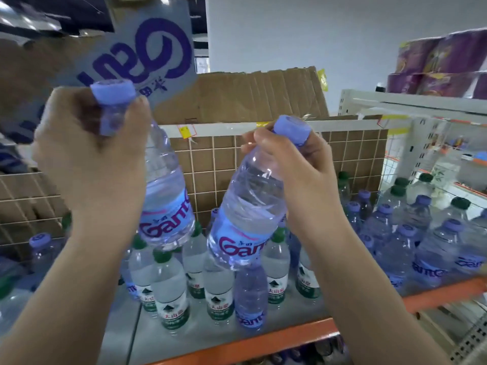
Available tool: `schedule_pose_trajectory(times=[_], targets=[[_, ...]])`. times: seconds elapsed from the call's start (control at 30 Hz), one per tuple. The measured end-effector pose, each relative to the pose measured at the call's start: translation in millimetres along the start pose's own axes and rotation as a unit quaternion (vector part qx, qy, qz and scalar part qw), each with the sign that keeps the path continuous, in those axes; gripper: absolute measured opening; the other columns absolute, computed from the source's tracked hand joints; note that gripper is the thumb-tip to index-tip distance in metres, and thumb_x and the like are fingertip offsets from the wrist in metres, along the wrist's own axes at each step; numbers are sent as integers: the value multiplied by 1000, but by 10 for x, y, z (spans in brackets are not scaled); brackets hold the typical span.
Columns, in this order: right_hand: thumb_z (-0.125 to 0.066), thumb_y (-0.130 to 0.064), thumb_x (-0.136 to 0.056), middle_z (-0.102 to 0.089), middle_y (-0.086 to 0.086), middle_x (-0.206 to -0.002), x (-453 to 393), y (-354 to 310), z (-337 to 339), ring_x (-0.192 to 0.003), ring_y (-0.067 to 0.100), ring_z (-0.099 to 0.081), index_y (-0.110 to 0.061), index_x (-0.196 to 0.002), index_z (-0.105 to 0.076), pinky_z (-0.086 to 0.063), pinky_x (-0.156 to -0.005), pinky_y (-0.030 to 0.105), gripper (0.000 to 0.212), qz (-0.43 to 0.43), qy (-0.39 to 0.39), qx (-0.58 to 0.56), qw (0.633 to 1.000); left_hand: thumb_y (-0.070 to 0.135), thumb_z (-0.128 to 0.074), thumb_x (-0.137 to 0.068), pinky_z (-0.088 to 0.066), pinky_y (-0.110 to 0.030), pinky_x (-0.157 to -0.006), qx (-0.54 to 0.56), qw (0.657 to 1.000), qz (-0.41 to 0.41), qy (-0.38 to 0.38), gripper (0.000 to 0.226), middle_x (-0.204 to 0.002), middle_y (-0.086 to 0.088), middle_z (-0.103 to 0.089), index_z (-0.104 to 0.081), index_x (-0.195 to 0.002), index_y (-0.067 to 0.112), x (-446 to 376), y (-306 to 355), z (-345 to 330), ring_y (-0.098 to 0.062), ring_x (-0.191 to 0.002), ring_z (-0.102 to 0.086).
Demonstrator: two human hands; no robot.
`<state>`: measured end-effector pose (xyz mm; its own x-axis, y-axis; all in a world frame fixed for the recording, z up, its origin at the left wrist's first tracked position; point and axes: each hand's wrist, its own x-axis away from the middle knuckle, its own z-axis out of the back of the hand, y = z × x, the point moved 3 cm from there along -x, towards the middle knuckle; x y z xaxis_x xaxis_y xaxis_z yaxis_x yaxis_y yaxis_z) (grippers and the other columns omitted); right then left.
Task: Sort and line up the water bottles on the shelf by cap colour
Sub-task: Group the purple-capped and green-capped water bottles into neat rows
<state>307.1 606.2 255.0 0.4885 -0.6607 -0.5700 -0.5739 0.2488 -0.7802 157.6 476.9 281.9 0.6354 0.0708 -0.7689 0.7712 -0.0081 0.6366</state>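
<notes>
Shelf (237, 346) crowded with green-capped bottles (171, 293) under two lifted blue-capped bottles (245, 219).

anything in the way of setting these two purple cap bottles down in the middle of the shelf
Yes. Right under the two held bottles, green-cap bottles and one purple-cap bottle crowd the middle of the shelf.
</notes>
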Motion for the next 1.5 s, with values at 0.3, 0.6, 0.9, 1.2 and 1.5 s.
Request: schedule_pose_trajectory(times=[0.3,0.6,0.9,1.2,1.5], targets=[[-67,-8,-80,-54,10,-68,-471,70,968,-64,20,-51,-4,-71,-59,-44,-63,33,13,24,132,88,987,48,-58,-83,-30,-25,-69,-65,996,-29,-53,37,-85,7,-58,-62,-96,13,329,331,-1064,-20,-84,-57],[-65,-24,-79,-50,-6,-65,-1108,43,1909,-64,7,-45,-24,-69,-52,-39,-64,24,16,112,249,228,935,42,-58,-90,-25,-22,-63,17,988,-32,-148,27,-85,7,-52,-45,-92,18,546,390,-2282,-14,-77,-46],[-65,-25,-89,-50,-12,-68,-1766,313,3017,-56,-5,-44,-13,-85,-52,-35,-58,11,18,104,208,334,913,26,-59,-93,-33,-16,-62,60,977,2,-206,23,-91,-4,-51,-41,-94,12,859,229,-3412,-16,-81,-47],[-64,-36,-89,-58,-6,-88,-2209,1065,3879,-80,8,-55,-17,-98,-54,-46,-75,26,23,-37,136,382,913,27,-60,-93,-38,-8,-59,-32,950,64,-305,19,-92,0,-55,-46,-96,15,1321,-205,-4098,-11,-77,-51],[-69,-38,-85,-60,6,-96,-2135,1763,4205,-90,23,-57,-14,-100,-57,-44,-80,33,31,-249,-18,508,824,43,-68,-82,-42,-31,-62,-279,856,100,-424,30,-83,-4,-63,-59,-85,15,1591,-645,-4228,-26,-80,-60]])
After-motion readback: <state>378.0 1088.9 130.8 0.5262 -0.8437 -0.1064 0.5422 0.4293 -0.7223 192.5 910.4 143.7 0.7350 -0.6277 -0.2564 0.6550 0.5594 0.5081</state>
